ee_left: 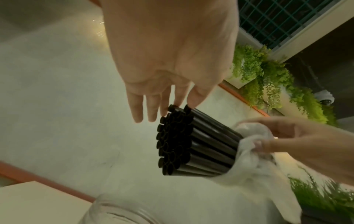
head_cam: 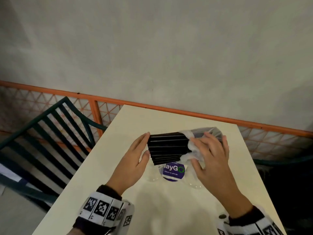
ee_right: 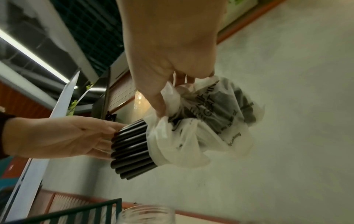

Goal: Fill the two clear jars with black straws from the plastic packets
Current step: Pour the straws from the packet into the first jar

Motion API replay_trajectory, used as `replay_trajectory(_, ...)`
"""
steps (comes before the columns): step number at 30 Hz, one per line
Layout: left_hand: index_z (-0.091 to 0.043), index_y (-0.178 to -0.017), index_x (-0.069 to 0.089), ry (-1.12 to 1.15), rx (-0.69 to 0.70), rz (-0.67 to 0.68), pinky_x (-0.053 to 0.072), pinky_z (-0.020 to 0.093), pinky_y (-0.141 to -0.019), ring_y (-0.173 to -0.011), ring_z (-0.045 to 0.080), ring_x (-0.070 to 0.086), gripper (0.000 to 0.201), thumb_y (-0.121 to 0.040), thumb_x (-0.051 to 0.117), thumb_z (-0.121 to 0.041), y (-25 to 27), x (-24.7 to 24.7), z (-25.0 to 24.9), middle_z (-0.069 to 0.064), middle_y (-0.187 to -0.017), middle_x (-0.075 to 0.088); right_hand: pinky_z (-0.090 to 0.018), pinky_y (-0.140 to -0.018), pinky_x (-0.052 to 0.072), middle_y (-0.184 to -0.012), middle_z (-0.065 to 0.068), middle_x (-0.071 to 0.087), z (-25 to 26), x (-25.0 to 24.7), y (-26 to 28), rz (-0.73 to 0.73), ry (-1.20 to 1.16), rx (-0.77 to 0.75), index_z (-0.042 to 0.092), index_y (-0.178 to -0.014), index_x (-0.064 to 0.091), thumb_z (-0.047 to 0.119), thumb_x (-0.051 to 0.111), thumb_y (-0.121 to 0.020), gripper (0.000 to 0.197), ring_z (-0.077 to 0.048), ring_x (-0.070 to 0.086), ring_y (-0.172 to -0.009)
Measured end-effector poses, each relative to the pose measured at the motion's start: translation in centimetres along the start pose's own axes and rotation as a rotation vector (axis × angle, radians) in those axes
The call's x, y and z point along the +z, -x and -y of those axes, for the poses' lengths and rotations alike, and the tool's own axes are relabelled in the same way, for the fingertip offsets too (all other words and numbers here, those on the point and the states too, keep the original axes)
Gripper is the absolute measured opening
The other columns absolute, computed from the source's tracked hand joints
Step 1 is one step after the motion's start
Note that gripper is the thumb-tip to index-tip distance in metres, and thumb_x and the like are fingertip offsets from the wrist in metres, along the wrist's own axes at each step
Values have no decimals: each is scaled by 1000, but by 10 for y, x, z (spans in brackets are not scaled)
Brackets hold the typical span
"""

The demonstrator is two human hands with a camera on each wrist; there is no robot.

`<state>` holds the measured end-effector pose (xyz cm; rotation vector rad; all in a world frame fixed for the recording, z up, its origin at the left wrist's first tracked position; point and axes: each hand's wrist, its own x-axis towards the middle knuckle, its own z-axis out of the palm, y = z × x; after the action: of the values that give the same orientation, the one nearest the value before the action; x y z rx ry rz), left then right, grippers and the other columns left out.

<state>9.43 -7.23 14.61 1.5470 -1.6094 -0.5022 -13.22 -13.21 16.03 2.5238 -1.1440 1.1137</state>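
A bundle of black straws [head_cam: 167, 146] [ee_left: 201, 147] [ee_right: 132, 148] lies level in the air above the white table [head_cam: 152, 209], half out of a thin plastic packet [head_cam: 187, 156] [ee_left: 249, 171] [ee_right: 201, 136]. My left hand [head_cam: 147, 144] [ee_left: 162, 109] is flat, its straight fingers touching the straws' open ends. My right hand [head_cam: 208, 150] [ee_right: 172, 91] pinches the bunched packet around the straws' other half. Two clear jars [head_cam: 153, 178] [head_cam: 194, 184] stand on the table below the bundle, mostly hidden by my hands. One jar rim [ee_left: 118, 212] shows in the left wrist view.
A round purple sticker [head_cam: 172, 172] sits on the table between the jars. A dark green slatted chair [head_cam: 50, 133] stands left of the table. An orange railing [head_cam: 169, 109] runs behind the table's far edge, with grey floor beyond.
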Motion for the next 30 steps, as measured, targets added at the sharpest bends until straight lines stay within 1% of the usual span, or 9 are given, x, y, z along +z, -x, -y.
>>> replay_trajectory(3,-20,-146,2,-38,-62,0,5,-1,-101,-135,-5,7,63,-94,33,-41,-20,17,6,-8,-156,-1,-50,-112,15,-108,-8,58,-9,11,-32,20,135,-132,11,-116,54,18,47,-81,36,-25,44,-117)
replay_trajectory(7,-21,-139,-19,-36,-80,-8,8,32,-118,-142,9,-4,109,-67,41,-77,-30,52,29,-3,-153,-13,-52,-110,19,-100,-16,67,-17,34,-50,87,227,-291,2,-110,63,5,60,-74,36,-28,44,-114)
replay_trajectory(9,-17,-140,-17,-76,-111,-31,6,38,-117,-141,11,-8,125,-52,34,-90,-31,67,42,0,-152,-10,-50,-108,21,-99,-14,68,-16,43,-52,155,267,-316,2,-108,65,-1,76,-60,49,-28,47,-112)
replay_trajectory(11,-6,-144,-4,-93,-146,-71,11,41,-117,-144,22,1,134,-48,32,-92,-32,78,50,13,-155,3,-51,-109,28,-99,-12,69,-12,48,-53,243,287,-316,4,-107,66,-1,84,-48,62,-30,57,-109)
replay_trajectory(14,-4,-145,4,-69,-196,-81,22,45,-116,-141,29,15,124,-57,39,-85,-33,89,56,18,-153,14,-53,-99,32,-98,-11,70,-9,51,-56,296,282,-312,5,-106,67,2,88,-42,67,-32,65,-103)
replay_trajectory(17,-4,-144,7,-92,-175,-118,29,36,-111,-133,28,30,104,-71,46,-68,-35,96,64,16,-148,23,-54,-96,33,-99,-15,70,-9,53,-57,302,262,-331,2,-106,67,2,90,-41,69,-35,65,-103)
replay_trajectory(21,-3,-143,10,-113,-137,-118,34,36,-106,-125,27,37,98,-76,43,-66,-37,98,70,15,-140,32,-54,-94,36,-98,-16,70,-7,53,-60,324,254,-364,2,-105,67,6,92,-38,72,-36,66,-101)
replay_trajectory(25,-6,-144,6,-107,-118,-26,10,41,-117,-141,32,16,93,-79,29,-69,-34,101,74,13,-150,24,-53,-95,36,-99,-14,71,0,46,-64,350,251,-437,3,-103,68,9,91,-39,68,-34,65,-103)
replay_trajectory(30,-12,-143,-10,-237,-123,29,-4,33,-113,-144,32,1,93,-74,0,-75,-29,107,86,6,-157,7,-48,-101,40,-101,-13,69,7,47,-77,387,300,-570,5,-106,66,10,66,-65,42,-31,63,-107)
